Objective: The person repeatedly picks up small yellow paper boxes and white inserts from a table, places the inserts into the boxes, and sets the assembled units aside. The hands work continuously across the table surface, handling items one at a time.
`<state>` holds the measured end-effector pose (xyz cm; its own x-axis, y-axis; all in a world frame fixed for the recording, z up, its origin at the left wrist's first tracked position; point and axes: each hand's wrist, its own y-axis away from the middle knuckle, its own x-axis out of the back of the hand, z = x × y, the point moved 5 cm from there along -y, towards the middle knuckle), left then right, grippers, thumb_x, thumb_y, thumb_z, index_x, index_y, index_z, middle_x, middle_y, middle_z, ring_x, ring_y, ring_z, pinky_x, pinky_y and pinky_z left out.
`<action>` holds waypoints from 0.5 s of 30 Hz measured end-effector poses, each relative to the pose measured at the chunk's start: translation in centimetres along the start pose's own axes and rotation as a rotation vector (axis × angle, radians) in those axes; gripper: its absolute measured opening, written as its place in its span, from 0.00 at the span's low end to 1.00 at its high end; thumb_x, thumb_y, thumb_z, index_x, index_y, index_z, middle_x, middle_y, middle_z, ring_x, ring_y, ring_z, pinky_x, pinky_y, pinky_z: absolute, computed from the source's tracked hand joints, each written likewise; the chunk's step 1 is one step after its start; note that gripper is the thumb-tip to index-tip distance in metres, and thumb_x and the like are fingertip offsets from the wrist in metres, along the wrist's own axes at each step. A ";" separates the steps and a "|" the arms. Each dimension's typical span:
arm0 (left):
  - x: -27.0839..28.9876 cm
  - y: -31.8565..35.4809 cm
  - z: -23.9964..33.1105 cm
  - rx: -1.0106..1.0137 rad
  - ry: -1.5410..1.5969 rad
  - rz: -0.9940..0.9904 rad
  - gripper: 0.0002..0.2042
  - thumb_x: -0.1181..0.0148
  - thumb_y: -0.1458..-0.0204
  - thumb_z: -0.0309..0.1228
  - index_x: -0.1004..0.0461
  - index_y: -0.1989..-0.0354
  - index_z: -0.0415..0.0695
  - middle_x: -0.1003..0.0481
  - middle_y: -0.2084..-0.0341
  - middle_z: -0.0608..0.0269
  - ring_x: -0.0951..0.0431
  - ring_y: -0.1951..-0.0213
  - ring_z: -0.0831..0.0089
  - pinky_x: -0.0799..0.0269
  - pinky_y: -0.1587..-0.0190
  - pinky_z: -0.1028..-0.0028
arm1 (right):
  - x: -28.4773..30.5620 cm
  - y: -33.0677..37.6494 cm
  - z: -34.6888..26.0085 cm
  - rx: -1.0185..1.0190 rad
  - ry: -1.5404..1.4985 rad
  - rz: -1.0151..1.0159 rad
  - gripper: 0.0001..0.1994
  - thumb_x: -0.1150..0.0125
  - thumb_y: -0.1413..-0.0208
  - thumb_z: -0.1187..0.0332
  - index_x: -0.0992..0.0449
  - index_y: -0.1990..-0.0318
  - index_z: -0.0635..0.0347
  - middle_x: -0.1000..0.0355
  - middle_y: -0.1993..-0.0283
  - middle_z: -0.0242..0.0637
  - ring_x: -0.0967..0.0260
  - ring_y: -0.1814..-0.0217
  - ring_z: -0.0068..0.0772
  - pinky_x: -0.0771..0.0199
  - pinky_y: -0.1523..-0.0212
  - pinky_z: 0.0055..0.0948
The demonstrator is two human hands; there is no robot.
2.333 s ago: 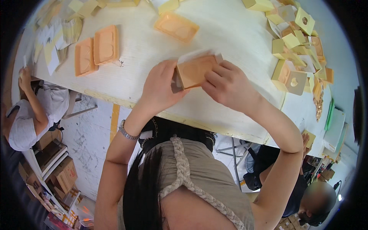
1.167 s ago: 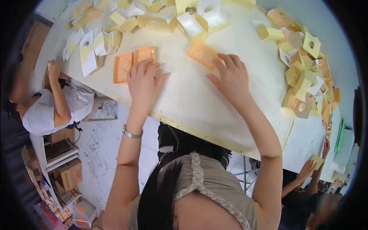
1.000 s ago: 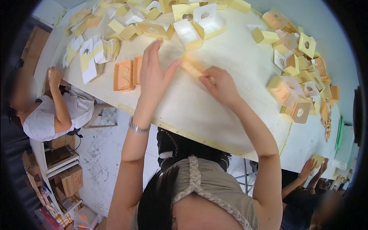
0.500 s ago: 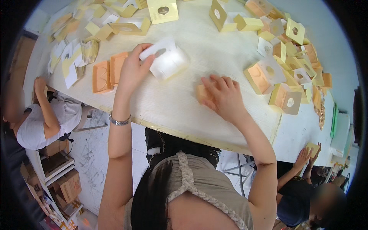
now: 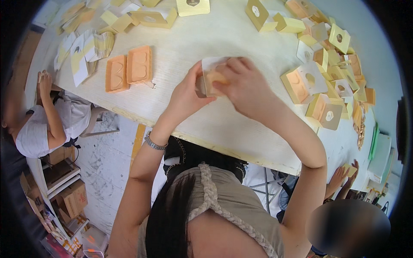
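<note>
My left hand [image 5: 184, 95] grips a small folding carton box [image 5: 210, 63], white and pale yellow, by its left side above the middle of the table. At the box's opening is my right hand [image 5: 244, 88], its fingers bent round a small peach-orange plastic tray [image 5: 217, 78]. Part of the tray is hidden behind those fingers, and I cannot tell how far it sits inside the box. To the left of my hands lie two side-by-side stacks of peach trays, a left stack [image 5: 116, 75] and a right stack [image 5: 140, 64].
Folded flat cartons [image 5: 88, 53] lie beyond the tray stacks. Open yellow boxes [image 5: 152, 18] stand along the far side. At the right is a heap of boxes with trays [image 5: 297, 84]. One co-worker [image 5: 45, 120] sits at the left; another's hands [image 5: 342, 177] work at the lower right.
My left hand has brought the box right and nearer. My right hand has lifted the peach tray from the table up and left to the box, and the two hands now meet.
</note>
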<state>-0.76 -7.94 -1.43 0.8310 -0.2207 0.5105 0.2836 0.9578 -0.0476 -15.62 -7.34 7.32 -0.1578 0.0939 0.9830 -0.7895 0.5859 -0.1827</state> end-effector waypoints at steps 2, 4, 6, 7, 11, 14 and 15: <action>0.3 0.0 0.0 0.011 0.011 -0.022 0.46 0.24 0.63 0.31 0.45 0.33 0.42 0.29 0.46 0.48 0.27 0.45 0.53 0.28 0.46 0.64 | -0.9 -0.5 0.6 -0.028 -0.153 0.005 0.24 0.32 0.57 0.72 0.24 0.47 0.49 0.32 0.46 0.38 0.38 0.43 0.48 0.37 0.41 0.41; 0.5 -0.1 0.2 0.009 0.006 -0.041 0.45 0.24 0.63 0.31 0.44 0.34 0.42 0.29 0.46 0.49 0.27 0.45 0.53 0.28 0.47 0.64 | -1.7 -0.4 0.8 -0.062 -0.268 0.014 0.20 0.34 0.56 0.71 0.23 0.51 0.52 0.33 0.45 0.40 0.39 0.41 0.48 0.38 0.40 0.42; 0.5 -0.3 0.4 -0.009 -0.016 -0.059 0.44 0.24 0.63 0.31 0.42 0.35 0.41 0.29 0.47 0.50 0.27 0.46 0.53 0.28 0.48 0.64 | -2.2 0.5 0.9 -0.105 -0.344 0.029 0.15 0.34 0.56 0.70 0.21 0.57 0.55 0.34 0.43 0.42 0.40 0.39 0.48 0.40 0.39 0.44; 0.7 -0.3 0.4 -0.020 -0.022 -0.056 0.43 0.24 0.63 0.31 0.42 0.36 0.41 0.29 0.47 0.50 0.27 0.46 0.53 0.28 0.48 0.64 | -2.3 0.7 0.8 -0.090 -0.314 -0.008 0.15 0.35 0.54 0.69 0.21 0.56 0.54 0.34 0.42 0.42 0.41 0.38 0.48 0.40 0.38 0.44; 0.7 0.1 0.0 -0.021 -0.058 -0.038 0.42 0.24 0.63 0.32 0.40 0.37 0.42 0.28 0.48 0.52 0.26 0.47 0.56 0.28 0.48 0.65 | 0.1 1.0 0.3 0.019 -0.124 -0.005 0.14 0.35 0.52 0.69 0.20 0.55 0.53 0.35 0.41 0.42 0.42 0.36 0.47 0.37 0.39 0.45; 0.6 0.0 0.0 -0.047 -0.085 -0.017 0.40 0.24 0.63 0.32 0.39 0.39 0.42 0.27 0.51 0.53 0.24 0.51 0.58 0.27 0.50 0.65 | 0.5 1.6 1.1 -0.027 -0.139 0.050 0.14 0.35 0.54 0.71 0.19 0.56 0.55 0.33 0.44 0.40 0.38 0.38 0.44 0.31 0.43 0.41; 0.5 -0.1 0.2 -0.066 -0.093 -0.010 0.40 0.24 0.63 0.32 0.39 0.39 0.42 0.27 0.52 0.53 0.23 0.52 0.58 0.26 0.52 0.66 | 0.2 1.9 1.4 -0.070 -0.178 0.059 0.14 0.35 0.54 0.71 0.19 0.57 0.55 0.31 0.46 0.39 0.36 0.40 0.43 0.28 0.45 0.39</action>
<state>-0.42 -8.09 -1.01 0.7809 -0.2097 0.5884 0.3252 0.9407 -0.0964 -17.97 -7.38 7.17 -0.3101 -0.0108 0.9506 -0.7333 0.6391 -0.2320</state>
